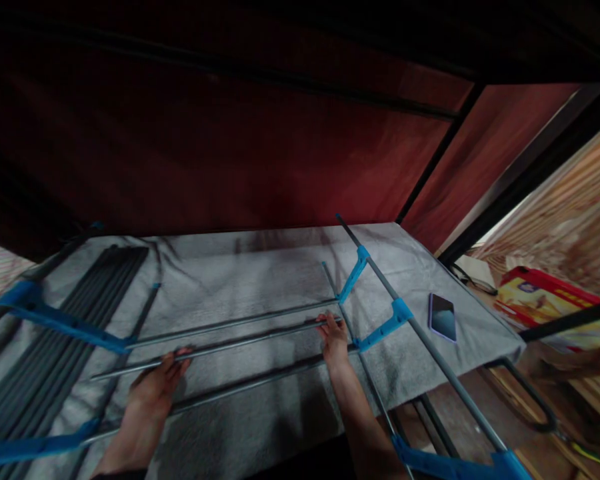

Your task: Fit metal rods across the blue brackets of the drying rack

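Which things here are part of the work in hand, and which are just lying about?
In hand: metal rod, touched by left hand and right hand; blue connectors; bundle of dark rods.
Lying about: phone on the grey cloth; red and yellow box.

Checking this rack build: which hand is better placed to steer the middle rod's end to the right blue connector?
Likely the right hand: it rests on the rod at its right end, beside the blue connector. The left hand is near the other end.

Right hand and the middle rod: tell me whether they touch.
Touching. In the head view the right hand rests its fingertips on the rod.
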The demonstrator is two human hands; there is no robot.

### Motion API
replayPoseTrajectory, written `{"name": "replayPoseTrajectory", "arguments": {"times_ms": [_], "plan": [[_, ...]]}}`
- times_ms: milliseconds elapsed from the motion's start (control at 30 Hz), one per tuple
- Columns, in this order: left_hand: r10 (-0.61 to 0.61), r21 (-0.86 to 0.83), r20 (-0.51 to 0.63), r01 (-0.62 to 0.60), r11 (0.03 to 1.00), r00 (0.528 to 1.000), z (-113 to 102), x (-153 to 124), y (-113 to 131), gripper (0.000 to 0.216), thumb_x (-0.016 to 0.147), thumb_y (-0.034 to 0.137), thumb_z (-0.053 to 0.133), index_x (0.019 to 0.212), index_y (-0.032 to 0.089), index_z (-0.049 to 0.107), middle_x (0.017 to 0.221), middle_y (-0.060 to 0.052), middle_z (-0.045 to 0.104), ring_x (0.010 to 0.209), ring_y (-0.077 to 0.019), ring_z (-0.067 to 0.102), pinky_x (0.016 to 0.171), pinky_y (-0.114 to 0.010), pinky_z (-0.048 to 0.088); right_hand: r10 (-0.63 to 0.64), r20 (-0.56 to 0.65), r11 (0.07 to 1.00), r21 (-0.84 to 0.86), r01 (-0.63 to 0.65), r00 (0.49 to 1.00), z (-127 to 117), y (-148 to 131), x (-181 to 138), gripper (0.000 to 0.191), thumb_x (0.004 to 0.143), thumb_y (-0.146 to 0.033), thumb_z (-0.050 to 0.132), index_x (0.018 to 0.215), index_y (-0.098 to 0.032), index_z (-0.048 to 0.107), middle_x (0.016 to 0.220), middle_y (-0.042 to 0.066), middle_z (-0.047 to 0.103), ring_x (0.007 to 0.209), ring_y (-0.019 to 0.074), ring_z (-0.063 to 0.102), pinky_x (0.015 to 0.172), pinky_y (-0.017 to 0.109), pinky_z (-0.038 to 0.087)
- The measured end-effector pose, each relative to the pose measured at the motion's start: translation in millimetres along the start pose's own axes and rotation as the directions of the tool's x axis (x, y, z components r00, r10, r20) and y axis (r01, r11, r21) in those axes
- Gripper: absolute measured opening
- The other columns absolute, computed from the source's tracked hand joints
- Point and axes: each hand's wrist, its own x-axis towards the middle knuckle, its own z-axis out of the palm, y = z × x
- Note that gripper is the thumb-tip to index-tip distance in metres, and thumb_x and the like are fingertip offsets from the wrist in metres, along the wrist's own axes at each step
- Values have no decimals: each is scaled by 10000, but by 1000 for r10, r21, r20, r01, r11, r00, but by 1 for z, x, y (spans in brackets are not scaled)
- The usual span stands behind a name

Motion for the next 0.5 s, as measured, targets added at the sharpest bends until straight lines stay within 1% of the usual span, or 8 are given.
{"name": "replayPoseTrajectory", "arguments": {"times_ms": [100,233,300,400,433,500], "plan": [[8,-13,0,-8,1000,1000,1,0,-1,85,722,142,670,703,215,631,739,-81,717,856,-278,782,842,-402,652,27,7,1000,6,-27,1000,-1,-1,1,267,759,-393,812,868,-279,596,819,-13,772,746,173,726,665,275,555],[-17,-55,-18,16,998,1000,0,2,-5,76,715,141,695,696,201,653,748,-65,739,803,-241,764,784,-348,641,65,6,998,17,-65,998,-4,-2,5,240,747,-322,799,848,-272,587,816,-9,774,734,171,726,625,258,532],[14,-54,3,-14,998,1000,-3,3,-7,71,730,165,710,697,203,660,772,-69,749,808,-237,767,785,-334,642,75,3,997,15,-75,997,-5,-3,6,241,738,-293,797,821,-268,572,794,-13,767,704,164,713,597,247,517],[70,-53,62,-67,996,996,-7,5,-12,110,722,202,758,694,215,652,796,-75,760,830,-250,778,798,-345,654,81,-10,997,5,-80,997,-5,-4,6,248,733,-274,801,801,-269,562,769,-21,755,680,161,702,589,249,524],[78,-57,66,-75,996,995,-8,6,-13,132,708,204,773,690,217,643,796,-72,761,830,-252,778,798,-352,658,80,-17,997,1,-80,997,-5,-4,6,247,737,-277,803,802,-271,564,769,-22,753,681,163,702,591,253,531],[80,-76,38,-77,994,996,-9,7,-16,160,686,199,790,686,217,630,789,-61,760,814,-244,770,785,-355,661,79,-32,997,-10,-79,996,-5,-3,6,245,745,-285,808,805,-274,570,772,-23,749,687,164,704,603,261,546]]}}
